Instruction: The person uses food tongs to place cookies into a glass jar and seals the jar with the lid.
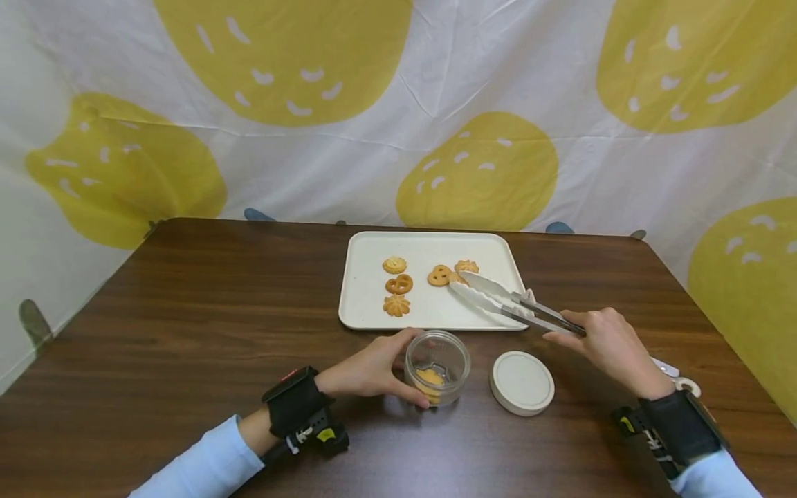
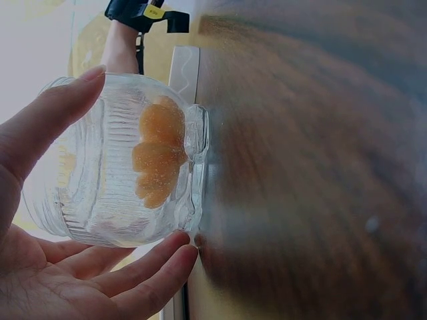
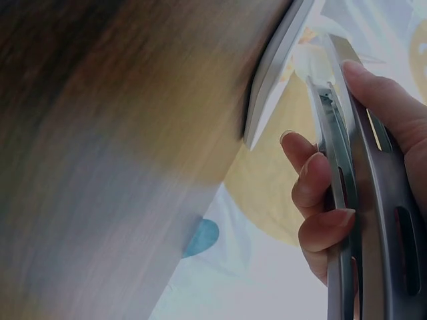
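Your left hand [image 1: 373, 368] cups the jar [image 1: 441, 360], fingers spread, with the lid [image 1: 521, 382] at its three o'clock and tray [image 1: 362, 294] at twelve, while your right hand [image 1: 613, 347] curls round tongs [image 1: 490, 287], tips by a cookie [image 1: 438, 275].

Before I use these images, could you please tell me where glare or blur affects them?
Head view: a soft, pale sheen on the near part of the table; left wrist view: upper left washed out, highlights on the glass jar, wood grain blurred; right wrist view: wood grain blurred too, far end of the tongs pale and hazy.
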A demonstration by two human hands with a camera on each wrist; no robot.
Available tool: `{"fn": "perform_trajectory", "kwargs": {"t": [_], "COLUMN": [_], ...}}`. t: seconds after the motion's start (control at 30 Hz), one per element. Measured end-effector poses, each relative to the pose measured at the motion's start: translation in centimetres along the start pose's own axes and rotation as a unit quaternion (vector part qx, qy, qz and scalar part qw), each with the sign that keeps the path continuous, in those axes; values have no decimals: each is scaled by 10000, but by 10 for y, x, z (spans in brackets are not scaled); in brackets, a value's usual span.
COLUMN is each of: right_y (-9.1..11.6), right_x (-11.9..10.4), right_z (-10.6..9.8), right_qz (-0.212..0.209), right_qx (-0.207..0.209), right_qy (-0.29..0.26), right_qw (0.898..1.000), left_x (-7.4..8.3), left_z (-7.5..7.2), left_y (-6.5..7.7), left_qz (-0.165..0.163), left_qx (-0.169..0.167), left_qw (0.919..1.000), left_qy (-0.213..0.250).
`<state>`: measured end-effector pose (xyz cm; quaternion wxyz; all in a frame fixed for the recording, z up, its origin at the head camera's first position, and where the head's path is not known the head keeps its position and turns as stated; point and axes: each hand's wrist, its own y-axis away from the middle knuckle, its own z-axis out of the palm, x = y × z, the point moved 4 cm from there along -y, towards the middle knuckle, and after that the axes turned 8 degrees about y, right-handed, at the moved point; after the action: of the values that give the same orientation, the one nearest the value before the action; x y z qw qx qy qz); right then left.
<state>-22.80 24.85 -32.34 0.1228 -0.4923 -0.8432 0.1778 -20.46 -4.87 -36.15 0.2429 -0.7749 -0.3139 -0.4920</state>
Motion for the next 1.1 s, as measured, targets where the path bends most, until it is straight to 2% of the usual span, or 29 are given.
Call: {"fn": "perform_trajectory", "kwargs": {"t": [0.2, 0.67, 0.93, 1.1], "right_y": [1, 10, 18, 26], "right_x": [-1, 3, 3, 2], "right_z": [-4, -9, -22, -32], "right_qz": [-87, -69, 81, -17], "right_qx": [328, 519, 443, 647], "right_qy": [-21, -125, -592, -992], "right_qw": [9994, 9985, 9972, 9930], "left_x": [0, 0, 2, 2], "left_z": [0, 0, 0, -1], "left_y": [1, 1, 0, 1], "left_qz": [-3, -41, -15, -29], "left_qx": [11, 7, 6, -27], "left_qw": [10000, 9999, 9999, 9998], "left_qy": [-88, -139, -157, -192]}}
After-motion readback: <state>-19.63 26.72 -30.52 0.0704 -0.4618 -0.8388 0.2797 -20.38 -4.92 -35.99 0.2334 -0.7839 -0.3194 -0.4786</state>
